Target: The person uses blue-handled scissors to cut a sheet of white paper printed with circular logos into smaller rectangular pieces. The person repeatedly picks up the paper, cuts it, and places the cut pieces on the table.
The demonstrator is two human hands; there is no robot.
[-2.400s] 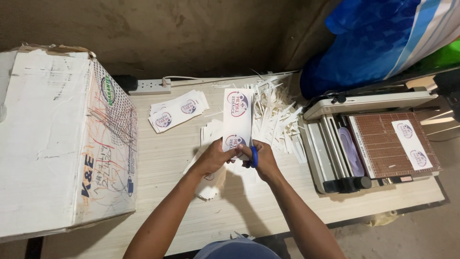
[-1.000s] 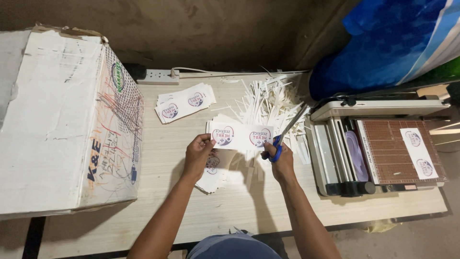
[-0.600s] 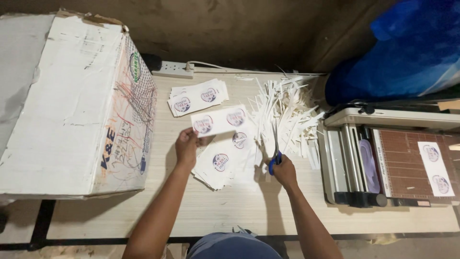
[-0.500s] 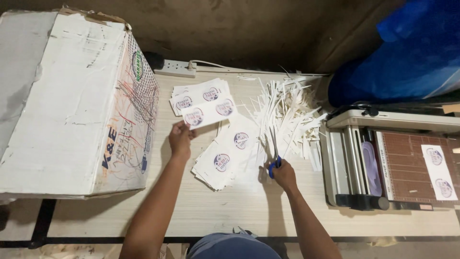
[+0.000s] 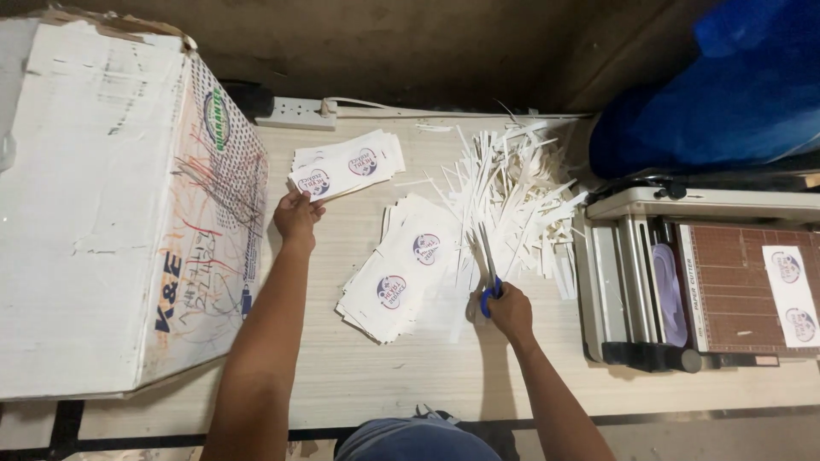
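Note:
My left hand (image 5: pixel 296 215) reaches to the far pile of cut white labels with round purple prints (image 5: pixel 348 164) and touches the front edge of the top strip. My right hand (image 5: pixel 510 309) grips blue-handled scissors (image 5: pixel 487 271), whose blades point away over the table and look closed. Between my hands lies a second, fanned stack of uncut printed labels (image 5: pixel 400 269). A heap of thin white paper offcuts (image 5: pixel 512 195) lies just beyond the scissors.
A large worn cardboard box (image 5: pixel 111 213) stands at the left on the light wooden table (image 5: pixel 384 376). A paper cutter (image 5: pixel 709 282) with a printed strip on it sits at the right. A white power strip (image 5: pixel 295 111) lies by the wall, a blue bag (image 5: pixel 726 94) at back right.
Earlier both hands held a printed strip and cut it with the scissors. My left hand then carried the strip away to the far pile, while my right hand lowered the scissors toward the table.

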